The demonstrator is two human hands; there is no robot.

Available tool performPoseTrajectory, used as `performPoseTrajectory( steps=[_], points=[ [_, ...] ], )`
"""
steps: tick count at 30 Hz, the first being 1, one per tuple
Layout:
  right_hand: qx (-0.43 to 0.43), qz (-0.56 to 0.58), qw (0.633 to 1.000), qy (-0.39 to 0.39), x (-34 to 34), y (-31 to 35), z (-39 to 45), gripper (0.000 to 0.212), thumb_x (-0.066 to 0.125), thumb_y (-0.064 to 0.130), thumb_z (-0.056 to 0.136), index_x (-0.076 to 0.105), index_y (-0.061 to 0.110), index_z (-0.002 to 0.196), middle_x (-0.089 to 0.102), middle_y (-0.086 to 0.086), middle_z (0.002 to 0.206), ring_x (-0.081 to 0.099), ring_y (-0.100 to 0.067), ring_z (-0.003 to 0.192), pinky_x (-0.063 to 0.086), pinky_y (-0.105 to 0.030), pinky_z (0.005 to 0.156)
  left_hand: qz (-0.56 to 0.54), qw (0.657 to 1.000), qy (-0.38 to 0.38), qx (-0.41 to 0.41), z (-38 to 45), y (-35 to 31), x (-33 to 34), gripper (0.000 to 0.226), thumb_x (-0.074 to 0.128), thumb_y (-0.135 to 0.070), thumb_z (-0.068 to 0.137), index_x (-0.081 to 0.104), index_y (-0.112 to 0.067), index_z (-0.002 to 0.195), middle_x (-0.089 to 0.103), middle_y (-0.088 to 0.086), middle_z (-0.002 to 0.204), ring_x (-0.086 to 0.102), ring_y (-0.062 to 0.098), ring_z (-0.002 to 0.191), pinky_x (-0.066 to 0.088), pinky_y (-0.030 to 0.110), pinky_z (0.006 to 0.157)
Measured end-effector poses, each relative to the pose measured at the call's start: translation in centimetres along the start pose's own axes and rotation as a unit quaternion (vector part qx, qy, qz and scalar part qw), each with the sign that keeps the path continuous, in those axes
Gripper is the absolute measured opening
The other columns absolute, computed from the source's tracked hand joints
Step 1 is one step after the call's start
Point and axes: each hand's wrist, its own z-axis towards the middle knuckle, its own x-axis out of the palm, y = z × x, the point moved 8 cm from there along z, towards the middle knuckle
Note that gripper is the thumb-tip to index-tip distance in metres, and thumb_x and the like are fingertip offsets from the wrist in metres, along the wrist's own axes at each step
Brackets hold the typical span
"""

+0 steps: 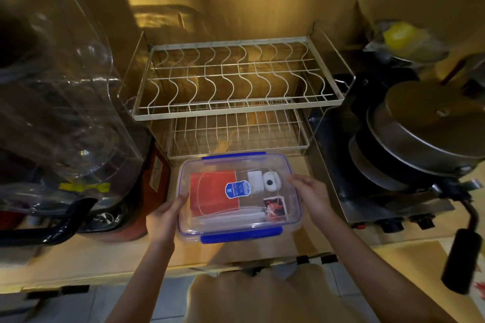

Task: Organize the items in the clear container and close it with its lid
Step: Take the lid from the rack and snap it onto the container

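The person's left hand [168, 214] presses straight fingers flat against the left wall of the clear container [237, 224], which sits on the counter [105, 257] just before a wire dish rack [236, 81]. Its blue-clipped lid [233, 162] is on, over a red packet [210, 199]. The right hand [311, 196] curls its fingers over the container's right rim.

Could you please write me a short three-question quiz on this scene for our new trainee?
1. True or false: the lid sits on the clear container.
2. What stands directly behind it? A) wire dish rack B) kettle C) microwave
3. How many hands touch the clear container?
Key: 1 true. 2 A. 3 two: left hand and right hand.
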Motion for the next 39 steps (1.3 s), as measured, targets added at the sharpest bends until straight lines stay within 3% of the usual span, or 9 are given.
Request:
performPoseTrajectory(
  steps=[2,6,11,14,21,25,28,33,39],
  points=[
    [-0.041,-0.013,0.999,0.005,-0.7,2.2,-0.9,0.014,0.067,0.015,0.082,0.071,0.006,0.093,0.073,-0.002,0.079,0.07,-0.005,0.062,0.052,-0.019,0.059,-0.016,1.0,-0.01,0.019,-0.9,-1.3,-0.4,0.025,0.073,-0.024,0.075,0.07,0.0,0.082,0.063,0.004,0.061,0.056,0.017,0.061,0.044,0.025,0.059],
    [-0.112,-0.047,0.992,0.02,-2.2,6.9,-2.9,0.023,0.068,0.02,0.082,0.072,0.004,0.097,0.075,-0.015,0.089,0.073,-0.026,0.083,0.057,-0.038,0.078,-0.051,0.995,-0.034,0.076,-3.0,-4.6,-1.1,0.028,0.071,-0.03,0.076,0.063,-0.015,0.054,0.058,-0.007,0.036,0.054,0.006,0.042,0.045,0.022,0.049],
    [-0.187,-0.08,0.979,0.013,-3.6,13.3,-4.9,0.021,0.068,0.024,0.083,0.073,0.007,0.092,0.075,-0.006,0.078,0.074,-0.017,0.071,0.059,-0.021,0.061,-0.068,0.985,-0.031,0.159,-5.9,-10.2,-1.6,0.039,0.068,-0.032,0.079,0.06,-0.016,0.045,0.054,-0.004,0.033,0.047,0.004,0.034,0.041,0.014,0.04],
    [-0.22,-0.063,0.973,0.014,-3.8,16.9,-6.2,0.021,0.068,0.027,0.082,0.072,0.008,0.089,0.075,-0.004,0.076,0.074,-0.014,0.069,0.057,-0.018,0.055,-0.09,0.977,-0.02,0.192,-7.4,-13.7,-1.9,0.036,0.068,-0.035,0.078,0.063,-0.01,0.053,0.06,0.0,0.041,0.056,0.011,0.041,0.049,0.02,0.046],
    [-0.276,0.003,0.961,-0.014,-2.8,23.7,-7.3,0.024,0.071,0.032,0.079,0.071,0.008,0.077,0.072,-0.004,0.069,0.071,-0.013,0.062,0.056,-0.023,0.057,-0.135,0.958,-0.041,0.248,-8.7,-21.3,-2.0,0.04,0.068,-0.037,0.078,0.064,-0.003,0.057,0.059,-0.003,0.038,0.056,0.01,0.039,0.046,0.017,0.04],
    [-0.27,0.056,0.96,-0.052,-2.0,26.2,-5.4,0.023,0.077,0.03,0.074,0.068,0.013,0.06,0.069,-0.002,0.057,0.066,-0.008,0.05,0.054,-0.023,0.059,-0.19,0.956,0.047,0.219,-8.1,-23.7,0.2,0.033,0.056,-0.034,0.085,0.069,-0.006,0.073,0.065,0.01,0.064,0.062,0.018,0.056,0.051,0.027,0.056],
    [-0.259,0.067,0.96,-0.081,-1.1,27.6,-3.7,0.025,0.077,0.027,0.073,0.064,0.015,0.056,0.066,-0.006,0.064,0.064,-0.011,0.053,0.052,-0.025,0.063,-0.194,0.956,0.096,0.199,-6.7,-25.4,2.0,0.032,0.049,-0.033,0.086,0.069,-0.009,0.088,0.069,0.017,0.089,0.067,0.029,0.078,0.054,0.03,0.068],
    [-0.242,0.047,0.965,-0.087,0.9,28.1,-0.4,0.023,0.077,0.029,0.072,0.07,0.009,0.066,0.072,-0.011,0.073,0.069,-0.023,0.07,0.056,-0.033,0.073,-0.163,0.965,0.094,0.18,-3.4,-25.9,3.9,0.026,0.049,-0.022,0.089,0.061,-0.005,0.104,0.066,0.006,0.081,0.066,0.009,0.058,0.05,0.017,0.045],
    [-0.229,0.016,0.971,-0.067,3.0,28.1,2.4,0.023,0.075,0.028,0.075,0.069,0.006,0.073,0.071,-0.01,0.074,0.068,-0.021,0.071,0.055,-0.031,0.068,-0.15,0.972,0.091,0.159,0.5,-25.3,4.5,0.037,0.052,-0.016,0.087,0.054,0.005,0.117,0.066,0.008,0.082,0.067,0.005,0.053,0.05,0.015,0.044]
  ],
)
